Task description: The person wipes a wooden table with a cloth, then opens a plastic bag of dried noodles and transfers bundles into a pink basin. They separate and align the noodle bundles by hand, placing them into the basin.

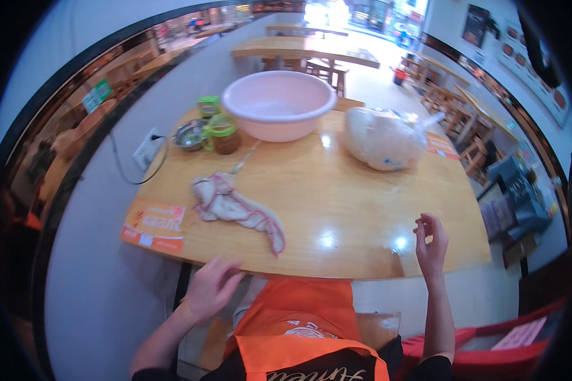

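Observation:
My left hand [215, 282] hovers by the front edge of the wooden table [352, 209], fingers loosely curled and holding nothing. Over the table's right part is my right hand [431, 240], raised, its thumb and fingers apart with nothing between them. A crumpled white cloth with pink edging [238, 207] lies beyond my left hand. At the far side stands a large pale pink plastic basin [279, 105]; the part of its inside that shows holds nothing. To its right sits a bulging clear plastic bag [385, 140] with whitish contents I cannot make out.
Left of the basin are a metal bowl [189, 135], a green-lidded jar [225, 138] with brown contents and a green box [209, 105]. An orange printed sheet [155, 227] lies at the left corner. A cord hangs from the wall socket [148, 148]. A red chair [500, 352] stands right.

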`<state>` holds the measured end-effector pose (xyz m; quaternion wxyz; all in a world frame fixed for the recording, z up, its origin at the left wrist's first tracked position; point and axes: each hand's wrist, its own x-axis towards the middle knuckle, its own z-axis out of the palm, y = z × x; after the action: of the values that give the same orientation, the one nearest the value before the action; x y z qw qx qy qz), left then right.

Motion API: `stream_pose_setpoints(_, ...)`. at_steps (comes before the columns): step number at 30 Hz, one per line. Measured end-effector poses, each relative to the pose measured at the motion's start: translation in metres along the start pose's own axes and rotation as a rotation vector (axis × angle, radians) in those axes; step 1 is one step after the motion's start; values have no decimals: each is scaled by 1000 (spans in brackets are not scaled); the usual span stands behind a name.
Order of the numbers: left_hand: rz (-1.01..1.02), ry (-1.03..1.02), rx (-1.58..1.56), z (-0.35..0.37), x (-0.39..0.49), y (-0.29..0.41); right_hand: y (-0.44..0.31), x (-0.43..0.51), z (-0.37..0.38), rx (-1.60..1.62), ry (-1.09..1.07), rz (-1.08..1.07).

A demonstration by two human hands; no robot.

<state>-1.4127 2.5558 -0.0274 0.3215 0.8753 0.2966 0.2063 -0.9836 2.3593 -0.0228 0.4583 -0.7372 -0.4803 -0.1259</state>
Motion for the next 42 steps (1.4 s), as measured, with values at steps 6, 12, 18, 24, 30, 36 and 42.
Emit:
stream_pose_setpoints(6, 213, 339, 544, 47, 106, -7, 4, 63, 60, 10, -103, -153)
stream_pose_setpoints(12, 299, 198, 489, 9, 140, -86, 40, 100, 49, -15, 109, -187)
stream_pose_setpoints(18, 305, 120, 573, -32, 153, -61, 95, 155, 33, 59, 204, 75)
stream_pose_setpoints(24, 487, 342, 350, -7, 255, 13, 128, 221, 58, -191, 2, -142)
stream_pose_setpoints(30, 627, 450, 394, 47, 339, 59, 114, 238, 52, -504, -112, -346)
stream_pose_setpoints(36, 738, 281, 118, 113, 345, 112, 102, 222, 53, -240, -172, -299)
stream_pose_setpoints(42, 748, 328, 101, 133, 333, 136, 59, 179, 63, 141, -198, -347)
